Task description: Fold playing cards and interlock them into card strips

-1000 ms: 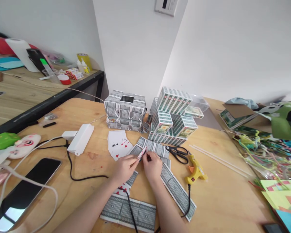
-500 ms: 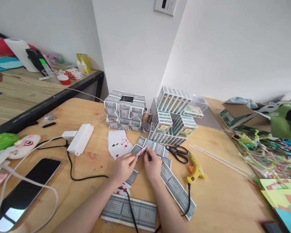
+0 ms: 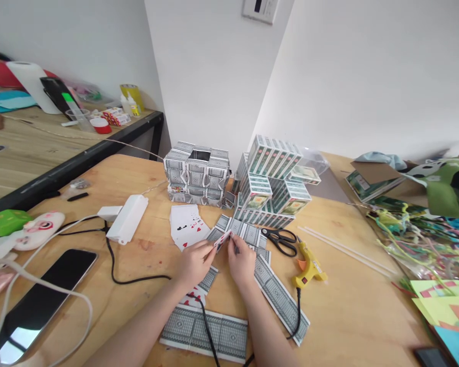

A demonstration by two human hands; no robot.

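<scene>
Between my two hands a playing card (image 3: pixel 222 240) is pinched, tilted, with red marks on its face. My left hand (image 3: pixel 195 262) grips its left end; my right hand (image 3: pixel 241 260) holds the right end near the fingertips. Just beyond lie patterned-back cards (image 3: pixel 248 233) joined in flat panels. One long card strip (image 3: pixel 281 298) runs beside my right forearm, and another panel of cards (image 3: pixel 204 330) lies below my wrists. Face-up loose cards (image 3: pixel 186 227) are spread left of the hands. A yellow glue gun (image 3: pixel 309 266) and black-handled scissors (image 3: pixel 281 241) rest to the right.
At the back stand a box-like structure of cards (image 3: pixel 199 176) and stacked card boxes (image 3: pixel 270 186). A black cable (image 3: pixel 208 331) crosses under my arms. On the left are a phone (image 3: pixel 42 300) and a white power block (image 3: pixel 128 219); craft materials (image 3: pixel 424 244) crowd the right edge.
Almost nothing differs. Both hands stay at the same spot with the card, which has tilted very slightly.
</scene>
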